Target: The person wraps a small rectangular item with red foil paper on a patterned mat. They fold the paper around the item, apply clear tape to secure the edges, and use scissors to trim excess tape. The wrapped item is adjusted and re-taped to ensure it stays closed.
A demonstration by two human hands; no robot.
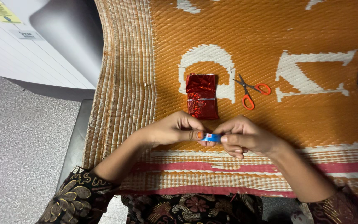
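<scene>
The left hand (175,129) and the right hand (241,137) pinched each end of a small blue plastic tube (210,137), holding it level. The shiny red foil packet (202,96) lay at twelve o'clock and the little orange-handled scissors (251,92) at one o'clock, near on the orange woven mat (311,124).

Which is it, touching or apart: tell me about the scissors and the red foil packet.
Apart. The head view shows bare orange mat between the scissors and the red foil packet.
</scene>
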